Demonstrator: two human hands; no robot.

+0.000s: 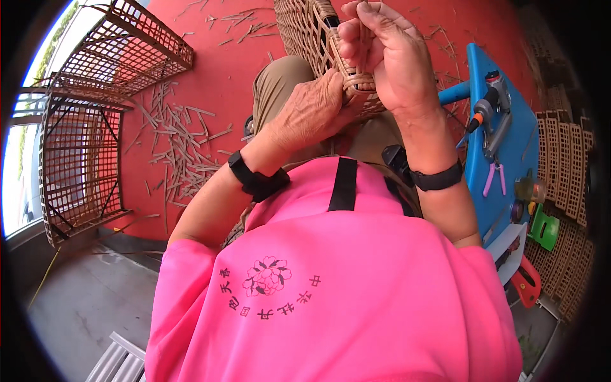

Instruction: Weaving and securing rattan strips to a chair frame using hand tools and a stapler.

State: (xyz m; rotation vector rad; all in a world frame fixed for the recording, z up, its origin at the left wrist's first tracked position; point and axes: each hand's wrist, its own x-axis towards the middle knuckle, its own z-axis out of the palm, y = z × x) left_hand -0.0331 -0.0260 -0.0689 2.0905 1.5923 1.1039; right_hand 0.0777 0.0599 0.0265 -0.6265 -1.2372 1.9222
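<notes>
A tan woven wicker piece [305, 38] with open latticework and a wrapped edge stands between my knees at the top middle. My left hand [312, 105] is closed round its near corner, thumb and fingers against the bound rim. Just to the right and a little higher, my right hand [398, 60] has its thumb and fingers pinched together, palm side showing. A thin brown wicker strip [363, 48] runs down from that pinch toward the wrapped corner. The strip's lower end is hard to make out among the weave.
Cut strip scraps [184, 140] litter the red floor on the left. Two woven frames [83, 153] stand beyond them by the window. At right, a blue table [503, 153] holds a tool with an orange tip [480, 111] and purple-handled pliers [494, 180]. Woven panels [563, 159] lie farther right.
</notes>
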